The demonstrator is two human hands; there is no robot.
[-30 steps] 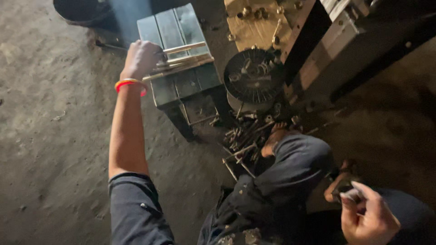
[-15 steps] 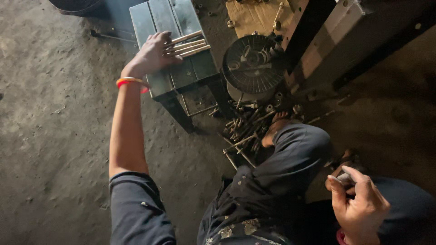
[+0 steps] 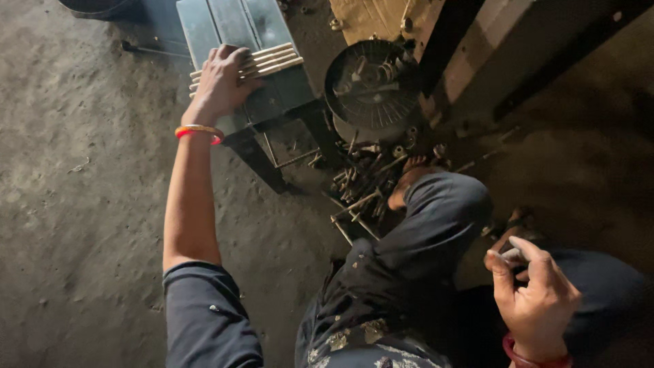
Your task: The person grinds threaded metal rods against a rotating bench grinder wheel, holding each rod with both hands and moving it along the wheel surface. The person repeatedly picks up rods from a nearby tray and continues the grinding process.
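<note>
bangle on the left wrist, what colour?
Thin bangle on the left wrist: red and yellow-orange, seen in the head view.

left hand (image 3: 221, 85) opened, now flat on rods (image 3: 272, 60); right hand (image 3: 535, 300) lowered

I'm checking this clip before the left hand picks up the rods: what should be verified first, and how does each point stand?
1. Left hand on the pale rods: ok, the hand lies over their near ends.
2. Rods bunched side by side on the grey metal box: ok.
3. Rods gripped: cannot tell.
4. Right hand free: not ok, it pinches a small pale piece.
5. Floor by the foot: not ok, loose metal parts lie there.
</note>
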